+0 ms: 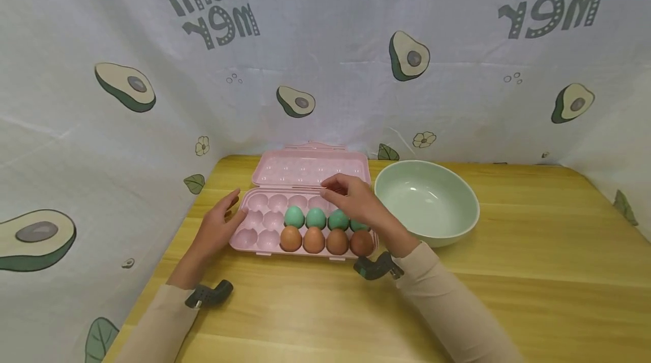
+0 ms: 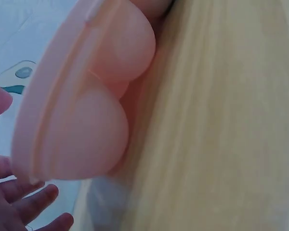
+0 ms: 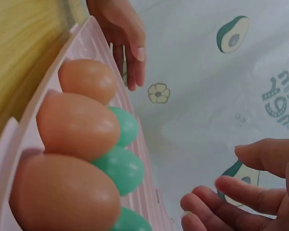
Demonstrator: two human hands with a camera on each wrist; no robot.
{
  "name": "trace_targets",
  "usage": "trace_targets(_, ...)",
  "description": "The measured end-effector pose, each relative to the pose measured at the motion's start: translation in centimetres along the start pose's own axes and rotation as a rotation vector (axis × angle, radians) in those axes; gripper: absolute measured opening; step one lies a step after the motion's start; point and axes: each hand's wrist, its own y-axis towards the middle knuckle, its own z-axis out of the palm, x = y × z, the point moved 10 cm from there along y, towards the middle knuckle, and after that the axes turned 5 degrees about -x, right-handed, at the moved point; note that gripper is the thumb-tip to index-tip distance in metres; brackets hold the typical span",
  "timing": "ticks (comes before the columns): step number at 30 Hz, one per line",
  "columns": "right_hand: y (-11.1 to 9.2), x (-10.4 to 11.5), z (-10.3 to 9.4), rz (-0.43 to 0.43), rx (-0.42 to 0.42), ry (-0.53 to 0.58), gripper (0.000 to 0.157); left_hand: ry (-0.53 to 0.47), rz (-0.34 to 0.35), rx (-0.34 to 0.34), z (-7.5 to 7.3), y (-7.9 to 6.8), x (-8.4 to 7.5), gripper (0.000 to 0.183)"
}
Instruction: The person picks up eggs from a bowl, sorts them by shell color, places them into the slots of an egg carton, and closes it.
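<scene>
A pink plastic egg carton (image 1: 246,238) lies with its lid (image 1: 311,168) folded back behind it. Several brown eggs (image 1: 313,240) fill the right part of its front row, and several green eggs (image 1: 316,218) sit in the row behind them. At the carton's left end is my left hand (image 1: 216,226), thumb by the rim and fingers loosely spread. My right hand (image 1: 356,199) hovers over the back row on the right, its fingers bent and thumb apart. In the right wrist view nothing shows between the right hand's fingers (image 3: 250,195). That arm hides some right-side cups.
A large pale green bowl (image 1: 455,227) stands right of the carton, close to the right forearm. The wooden table (image 1: 529,238) extends to the right and front. A white cloth (image 1: 346,91) printed with avocados hangs behind and at the left.
</scene>
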Motion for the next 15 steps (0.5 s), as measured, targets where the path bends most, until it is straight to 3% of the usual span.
trace_targets(5,0.5,-0.9,-1.7,0.063,-0.017,0.043,0.043,-0.011,-0.037,0.037,-0.1,0.5,-0.3,0.064)
trace_targets(15,1.9,-3.3,-4.7,0.221,-0.022,0.299,0.060,-0.012,-0.064,0.107,-0.7,2.7,-2.3,0.064)
